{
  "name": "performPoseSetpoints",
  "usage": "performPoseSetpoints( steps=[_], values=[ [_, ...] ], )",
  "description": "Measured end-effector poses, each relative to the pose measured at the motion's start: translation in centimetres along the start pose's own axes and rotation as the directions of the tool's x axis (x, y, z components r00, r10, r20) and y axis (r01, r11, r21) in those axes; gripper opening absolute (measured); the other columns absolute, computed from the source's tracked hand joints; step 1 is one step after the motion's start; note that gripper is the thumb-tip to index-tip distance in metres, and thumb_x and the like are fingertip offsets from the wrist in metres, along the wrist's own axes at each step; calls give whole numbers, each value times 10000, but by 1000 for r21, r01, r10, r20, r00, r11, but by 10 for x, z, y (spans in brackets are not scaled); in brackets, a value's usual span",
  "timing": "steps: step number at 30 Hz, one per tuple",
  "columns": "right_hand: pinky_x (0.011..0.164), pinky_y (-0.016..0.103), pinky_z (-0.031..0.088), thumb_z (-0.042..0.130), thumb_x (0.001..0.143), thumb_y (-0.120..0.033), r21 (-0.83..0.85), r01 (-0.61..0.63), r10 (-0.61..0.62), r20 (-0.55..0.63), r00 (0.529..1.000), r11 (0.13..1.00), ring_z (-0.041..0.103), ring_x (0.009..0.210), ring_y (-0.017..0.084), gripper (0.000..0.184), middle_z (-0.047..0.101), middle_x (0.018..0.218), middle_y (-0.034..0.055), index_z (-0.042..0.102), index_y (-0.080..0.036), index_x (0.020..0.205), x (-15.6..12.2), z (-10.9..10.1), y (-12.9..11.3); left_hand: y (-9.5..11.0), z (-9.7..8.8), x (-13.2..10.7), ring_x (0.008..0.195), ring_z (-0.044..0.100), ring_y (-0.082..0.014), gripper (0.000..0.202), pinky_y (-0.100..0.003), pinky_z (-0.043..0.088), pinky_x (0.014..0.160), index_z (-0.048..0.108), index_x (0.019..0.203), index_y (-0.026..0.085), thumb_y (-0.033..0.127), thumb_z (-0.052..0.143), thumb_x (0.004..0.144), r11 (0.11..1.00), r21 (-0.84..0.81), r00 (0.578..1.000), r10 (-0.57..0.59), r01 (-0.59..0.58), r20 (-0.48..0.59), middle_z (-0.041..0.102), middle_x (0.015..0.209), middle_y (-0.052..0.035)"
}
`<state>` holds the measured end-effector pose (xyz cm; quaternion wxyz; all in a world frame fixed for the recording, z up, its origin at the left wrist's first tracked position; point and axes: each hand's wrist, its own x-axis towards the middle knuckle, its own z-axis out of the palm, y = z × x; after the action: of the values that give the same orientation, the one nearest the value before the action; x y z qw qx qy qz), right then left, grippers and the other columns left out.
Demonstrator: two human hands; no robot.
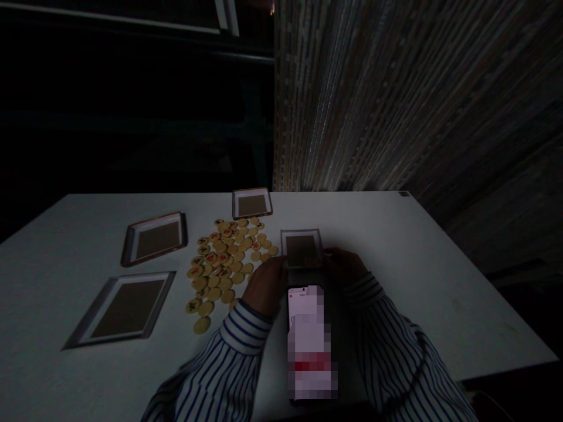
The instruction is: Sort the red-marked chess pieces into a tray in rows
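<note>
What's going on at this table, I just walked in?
A person in striped sleeves has a small frame held at its sides, with the left-hand grip and right-hand grip. Scattered discs, some marked red or black, lie left of it on the white table. Two more frames lie further left, and another near the far edge. A lit phone lies between the forearms.
</note>
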<state>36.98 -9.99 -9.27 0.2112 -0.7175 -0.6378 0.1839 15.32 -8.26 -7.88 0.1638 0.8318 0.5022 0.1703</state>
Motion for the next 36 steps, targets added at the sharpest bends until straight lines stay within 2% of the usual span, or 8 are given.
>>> performPoseSetpoints(
  steps=[4, 14, 20, 27, 31, 36],
  values=[
    [749, 303, 506, 479, 812, -325, 18, -2, 3, -10, 1000, 1000, 658, 847, 189, 333, 712, 892, 64, 625, -171, 1069, 0, 1, 1, 2, -4, -1, 982, 602, -205, 334, -333, 483, 855, 568, 1120, 131, 157, 409, 827, 999, -25, 1000, 23, -23, 7, 646, 1057, -110],
    [737, 296, 510, 461, 821, -328, 44, -6, 7, -18, 1000, 999, 658, 842, 185, 341, 710, 900, 69, 621, -163, 1073, 0, 1, 1, 7, -8, -4, 992, 597, -201, 329, -321, 474, 864, 570, 1121, 145, 163, 417, 830, 999, -49, 999, -2, 3, 37, 645, 1075, -95],
    [735, 281, 506, 469, 817, -356, 24, -19, 20, -40, 999, 1000, 658, 835, 181, 347, 712, 875, 68, 634, -158, 1048, 0, 2, 0, 6, -13, -8, 1003, 593, -208, 352, -335, 467, 875, 544, 1155, 126, 154, 407, 831, 1000, -7, 999, -26, 27, 44, 634, 1094, -111],
    [695, 283, 510, 473, 806, -329, 42, 1, 2, -86, 996, 999, 662, 793, 171, 299, 717, 831, 30, 630, -204, 1028, 1, 1, 4, 3, -23, -18, 961, 609, -207, 319, -333, 482, 843, 574, 1105, 132, 213, 410, 843, 1000, 5, 997, -27, 28, -65, 657, 1033, -106],
    [684, 284, 510, 480, 800, -320, 42, 5, 0, -114, 994, 999, 663, 772, 170, 258, 716, 795, 13, 640, -230, 980, 3, 1, 6, 6, -18, -27, 911, 621, -200, 291, -328, 494, 803, 609, 1035, 161, 259, 398, 860, 1000, -15, 996, 8, -9, -87, 673, 975, -85],
    [641, 272, 497, 456, 809, -334, -20, 21, -24, -175, 984, 1000, 658, 733, 172, 262, 711, 774, 22, 647, -222, 950, 3, 1, 6, 7, -7, -40, 896, 622, -196, 268, -328, 503, 789, 615, 1034, 161, 244, 443, 846, 997, -35, 994, 61, -64, -91, 675, 960, -75]
  ],
)
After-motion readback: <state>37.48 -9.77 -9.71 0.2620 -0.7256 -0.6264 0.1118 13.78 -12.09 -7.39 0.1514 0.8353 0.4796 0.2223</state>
